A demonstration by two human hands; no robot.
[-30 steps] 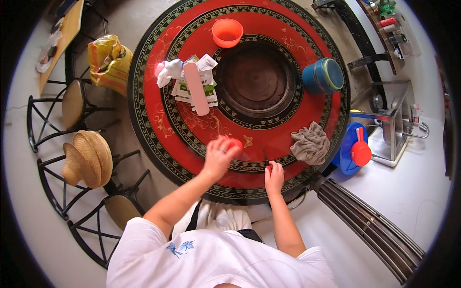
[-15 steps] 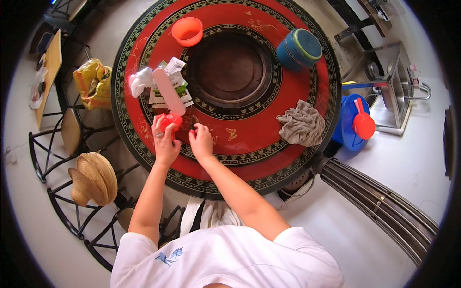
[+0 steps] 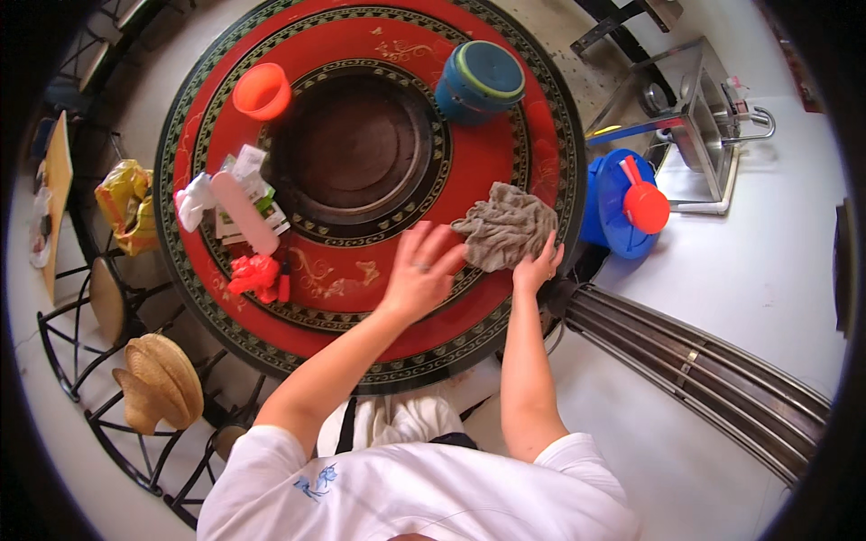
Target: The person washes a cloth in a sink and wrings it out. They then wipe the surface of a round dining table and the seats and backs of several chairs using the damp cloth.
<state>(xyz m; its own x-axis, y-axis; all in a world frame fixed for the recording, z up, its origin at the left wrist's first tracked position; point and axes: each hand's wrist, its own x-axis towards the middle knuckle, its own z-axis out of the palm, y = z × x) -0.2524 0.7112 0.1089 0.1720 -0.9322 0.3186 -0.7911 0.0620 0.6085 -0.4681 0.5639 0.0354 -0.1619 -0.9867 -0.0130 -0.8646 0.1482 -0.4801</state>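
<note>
A crumpled grey-brown cloth (image 3: 505, 227) lies on the right part of the red round table (image 3: 338, 279). At its right edge is my right hand (image 3: 538, 267), with the thumb and fingers closing on the fabric. My left hand (image 3: 422, 270) hovers just left of the cloth, fingers spread and slightly blurred, holding nothing. A crumpled red plastic bag (image 3: 254, 276) rests near the left side of the table. Beside it stands a small red and black object (image 3: 284, 285) whose kind I cannot make out.
Packets (image 3: 260, 193), a pink oblong case (image 3: 244, 214) and a white crumpled bag (image 3: 194, 202) lie at the left. An orange-red bowl (image 3: 262, 91) and a teal container (image 3: 479, 83) stand farther back. Right of the table are a blue bucket (image 3: 603, 203) and red ladle (image 3: 646, 207).
Both hands have left the red bag and small object and moved right to the cloth. My left hand has opened; my right hand now takes the cloth's edge. The view has shifted right.
</note>
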